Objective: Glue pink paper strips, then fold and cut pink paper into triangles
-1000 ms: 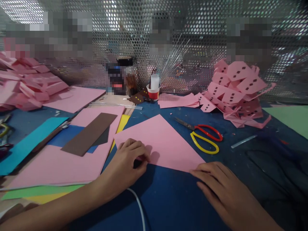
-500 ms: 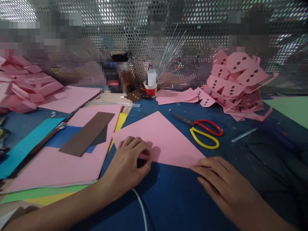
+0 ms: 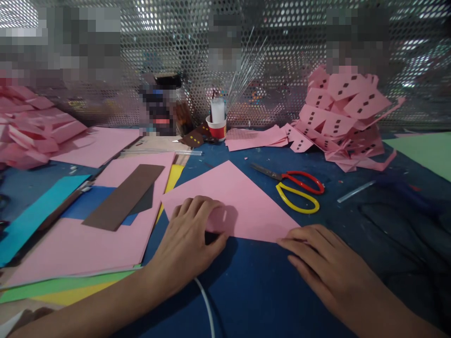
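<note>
A pink paper sheet [image 3: 239,202] lies on the blue table in front of me, one corner pointing away. Over its left part arches my left hand [image 3: 197,225], open, with the thumb at the near edge and apart from the curved fingers. My right hand [image 3: 320,263] is open too, its outstretched fingertips resting on the sheet's right corner and the thumb apart below them. Just beyond the sheet on the right, scissors [image 3: 291,185] with one red and one yellow handle loop lie partly opened.
Left are stacked pink sheets [image 3: 102,249], a brown strip [image 3: 123,197] and a turquoise strip [image 3: 42,211]. A red-and-white cup [image 3: 216,129] stands at the back. Cut pink pieces [image 3: 345,122] are heaped back right, near a dark blue tool [image 3: 408,195]. A white cable [image 3: 206,300] runs in front.
My left hand's fingers and thumb have spread from a near-pinch, and the thumb has slid slightly right along the sheet's near edge. My right hand stays on the corner. The view has shifted slightly.
</note>
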Available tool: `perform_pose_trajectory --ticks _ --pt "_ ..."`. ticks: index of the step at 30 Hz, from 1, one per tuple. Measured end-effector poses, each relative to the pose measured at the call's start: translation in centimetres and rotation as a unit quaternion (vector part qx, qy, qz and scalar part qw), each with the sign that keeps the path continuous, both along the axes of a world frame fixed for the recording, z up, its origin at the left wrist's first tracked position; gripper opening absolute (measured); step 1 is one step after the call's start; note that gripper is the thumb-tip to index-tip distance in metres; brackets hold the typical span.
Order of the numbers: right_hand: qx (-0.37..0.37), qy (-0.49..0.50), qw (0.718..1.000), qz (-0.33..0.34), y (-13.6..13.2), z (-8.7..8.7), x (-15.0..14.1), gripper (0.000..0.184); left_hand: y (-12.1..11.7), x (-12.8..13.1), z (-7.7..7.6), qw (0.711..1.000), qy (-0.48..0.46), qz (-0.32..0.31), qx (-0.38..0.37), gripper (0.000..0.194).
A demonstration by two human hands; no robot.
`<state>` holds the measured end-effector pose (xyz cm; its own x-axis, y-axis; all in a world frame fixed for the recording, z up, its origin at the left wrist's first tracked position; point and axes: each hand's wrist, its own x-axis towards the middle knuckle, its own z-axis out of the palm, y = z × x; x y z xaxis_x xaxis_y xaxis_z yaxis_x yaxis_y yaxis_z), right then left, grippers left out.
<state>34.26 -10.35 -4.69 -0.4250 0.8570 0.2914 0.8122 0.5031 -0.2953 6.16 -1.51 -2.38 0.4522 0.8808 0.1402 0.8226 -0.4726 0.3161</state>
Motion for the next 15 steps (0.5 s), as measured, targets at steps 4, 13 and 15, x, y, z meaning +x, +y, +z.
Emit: perform_pose_trajectory --ticks 4,13,15 --pt "-0.007 -0.001 1.000 -0.001 -0.03 -0.09 0.04 0.029 0.10 0.02 -0.17 1.000 0.010 0.003 0.007 0.039" --pt "-0.009 -0.011 1.000 0.000 -0.16 -0.20 0.23 0.030 0.09 -0.26 -0.15 1.000 -0.001 -0.004 0.001 0.042" --pt "-0.005 -0.010 1.000 0.003 -0.09 -0.12 0.19 0.030 0.09 -0.36 -0.11 1.000 -0.002 -0.006 -0.001 0.040"
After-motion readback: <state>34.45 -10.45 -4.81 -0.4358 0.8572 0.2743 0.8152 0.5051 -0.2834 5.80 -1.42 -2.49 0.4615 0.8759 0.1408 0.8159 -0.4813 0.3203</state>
